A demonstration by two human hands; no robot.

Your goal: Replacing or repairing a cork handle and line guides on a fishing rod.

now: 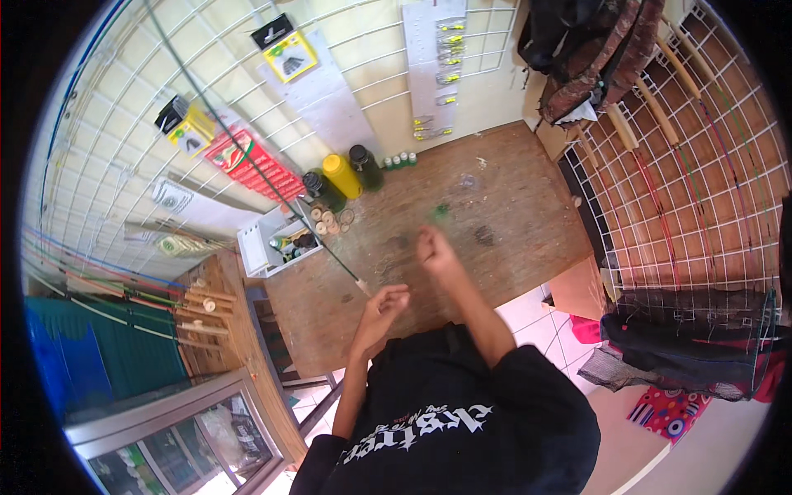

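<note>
A slim dark green fishing rod [256, 162] slants from the upper left down to the table's near side. Its pale handle end meets my left hand [384, 304], whose fingers are curled about it; the grip itself is partly hidden. Over the middle of the table my right hand [435, 251] is closed, with its fingers bunched together. Just beyond its fingertips shows a small blurred green thing [441, 211]; I cannot tell whether the hand holds it or what it is.
On the brown wooden table [528, 214] stand a yellow bottle [341, 176], dark bottles [365, 167], small spools [401, 160], cork rings [327, 221] and a white bin [272, 245] of small items. A wire grid with packets rises behind. Rods [652, 115] and a backpack [590, 58] hang right.
</note>
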